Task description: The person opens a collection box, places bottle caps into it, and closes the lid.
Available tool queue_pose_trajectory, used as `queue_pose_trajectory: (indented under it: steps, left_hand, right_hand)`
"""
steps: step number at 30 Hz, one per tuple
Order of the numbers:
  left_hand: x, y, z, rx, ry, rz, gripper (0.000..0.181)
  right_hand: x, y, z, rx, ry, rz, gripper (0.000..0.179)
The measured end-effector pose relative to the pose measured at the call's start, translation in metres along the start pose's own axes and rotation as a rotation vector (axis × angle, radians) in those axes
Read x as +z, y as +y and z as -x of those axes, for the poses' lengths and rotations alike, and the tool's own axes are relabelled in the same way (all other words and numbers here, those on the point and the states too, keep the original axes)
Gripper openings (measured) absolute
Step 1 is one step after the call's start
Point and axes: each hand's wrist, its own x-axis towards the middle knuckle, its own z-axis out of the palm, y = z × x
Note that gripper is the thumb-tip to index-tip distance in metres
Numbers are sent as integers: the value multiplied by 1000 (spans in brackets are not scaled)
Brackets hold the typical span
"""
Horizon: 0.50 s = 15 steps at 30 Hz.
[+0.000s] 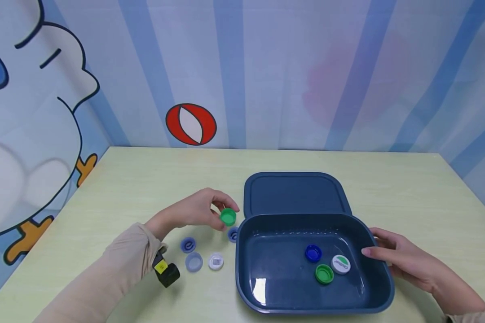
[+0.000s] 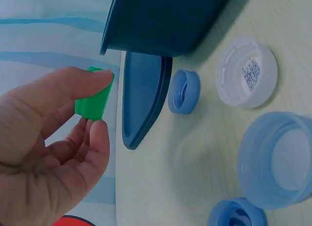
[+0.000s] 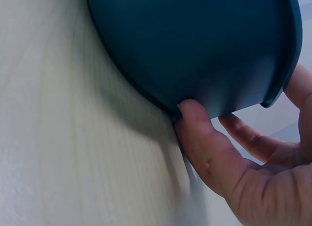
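Observation:
My left hand [image 1: 202, 209] pinches a green bottle cap [image 1: 228, 217] between thumb and fingers, held up beside the left wall of a dark blue plastic box [image 1: 283, 255]. In the left wrist view the green cap [image 2: 95, 101] is seen from its side. My right hand [image 1: 416, 260] grips the box's right rim, thumb over the edge and fingers outside. Inside the box lie a dark blue cap [image 1: 313, 253], another green cap [image 1: 324, 274] and a white cap with green print [image 1: 341, 264].
Left of the box, a blue cap [image 1: 188, 244], a translucent pale cap [image 1: 194, 262] and a white cap [image 1: 216, 261] lie on the table. One more blue cap [image 1: 233, 234] sits against the box's left side. Behind the box is a flat dark blue lid [image 1: 297, 195].

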Motion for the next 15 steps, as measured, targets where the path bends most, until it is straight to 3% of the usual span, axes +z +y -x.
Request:
queue_pose_trajectory:
  steps: [15]
  left_hand:
    - [7,22,4,-5,15,62,39]
  right_hand:
    - [1,-1,0,7,8,12,65]
